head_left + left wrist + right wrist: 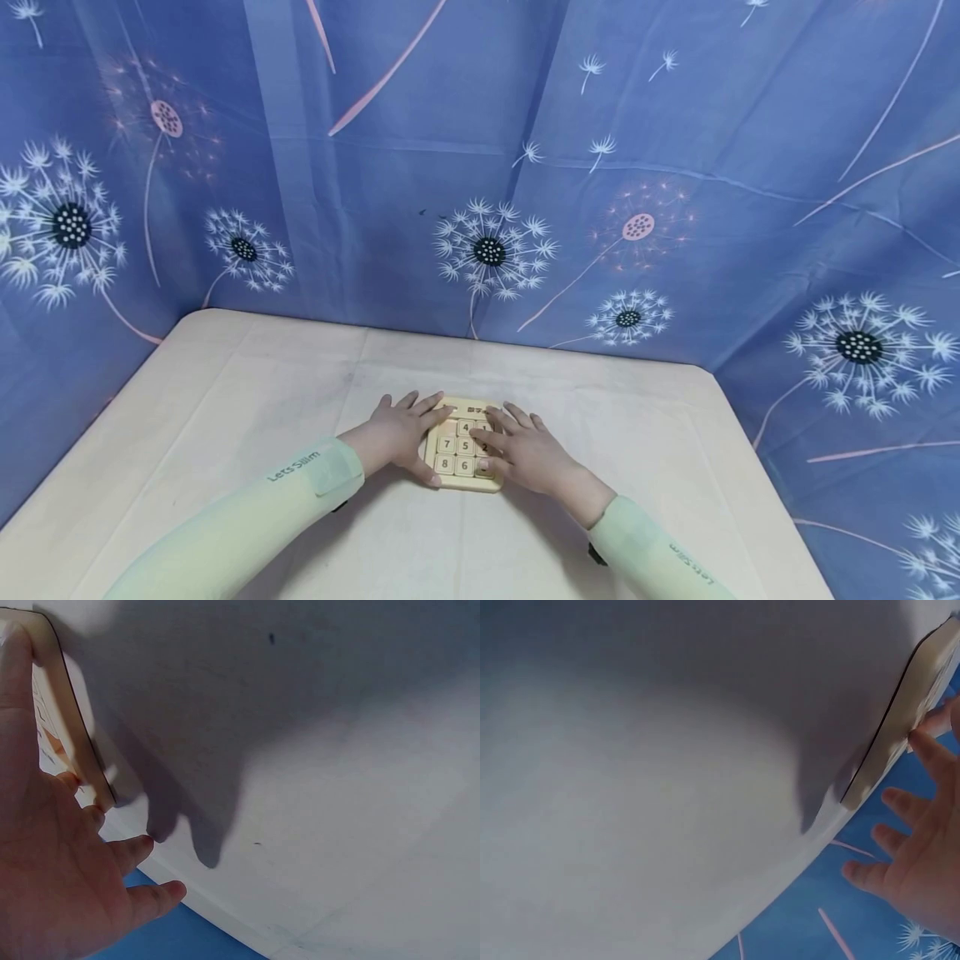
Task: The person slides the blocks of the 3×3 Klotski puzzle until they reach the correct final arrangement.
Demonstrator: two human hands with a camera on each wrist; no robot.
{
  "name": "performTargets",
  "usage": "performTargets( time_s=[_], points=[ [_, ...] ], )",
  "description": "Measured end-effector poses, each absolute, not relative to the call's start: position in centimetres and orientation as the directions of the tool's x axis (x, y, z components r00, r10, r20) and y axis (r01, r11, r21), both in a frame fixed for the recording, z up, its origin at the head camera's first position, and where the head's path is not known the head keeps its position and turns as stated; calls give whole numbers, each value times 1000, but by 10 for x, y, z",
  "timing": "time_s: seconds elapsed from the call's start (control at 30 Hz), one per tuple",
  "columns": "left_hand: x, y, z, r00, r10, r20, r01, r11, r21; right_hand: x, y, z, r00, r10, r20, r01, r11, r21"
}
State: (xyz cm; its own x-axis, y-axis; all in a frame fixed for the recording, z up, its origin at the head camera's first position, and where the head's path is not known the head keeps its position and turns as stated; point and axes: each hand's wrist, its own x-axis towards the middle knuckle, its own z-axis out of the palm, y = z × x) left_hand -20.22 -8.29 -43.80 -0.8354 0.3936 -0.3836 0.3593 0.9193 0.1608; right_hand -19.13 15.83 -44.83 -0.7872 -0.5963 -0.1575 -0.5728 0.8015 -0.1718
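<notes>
A light wooden number slide puzzle (465, 483) lies on the table, its square tiles showing 4, 7, 5, 8 and 6 plainly. The slot at its upper left has no tile. My left hand (399, 435) spreads along the left side, thumb at the near corner and index finger over the far left of the frame. In the left wrist view, the thumb (15, 667) rests on the puzzle's frame. From the right, my right hand (528, 454) reaches over, its extended fingers and thumb touching the right-hand tiles and partly hiding them.
The table (300, 367) has a pale cloth with rounded far corners. A blue curtain (390, 208) with dandelion prints hangs behind it and at both sides. Light green sleeves (255, 508) cover both forearms.
</notes>
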Motion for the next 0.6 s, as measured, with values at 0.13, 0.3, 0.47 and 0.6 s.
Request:
performTargets(
  time_s=[0.13,0.3,0.47,0.6],
  points=[
    [-202,-83,-437,-836,391,-384,357,920,159,-191,158,-449,-792,-588,-162,-560,806,-190],
    [-203,-83,-438,-837,391,-384,355,920,163,-189,156,-448,-798,-581,-158,-548,810,-211],
    [-203,-83,-438,-835,393,-384,354,919,171,-190,154,-446,-796,-584,-155,-551,807,-212],
    [-203,-84,-439,-836,396,-380,358,918,169,-191,151,-445,-794,-586,-160,-552,806,-212]
  ],
)
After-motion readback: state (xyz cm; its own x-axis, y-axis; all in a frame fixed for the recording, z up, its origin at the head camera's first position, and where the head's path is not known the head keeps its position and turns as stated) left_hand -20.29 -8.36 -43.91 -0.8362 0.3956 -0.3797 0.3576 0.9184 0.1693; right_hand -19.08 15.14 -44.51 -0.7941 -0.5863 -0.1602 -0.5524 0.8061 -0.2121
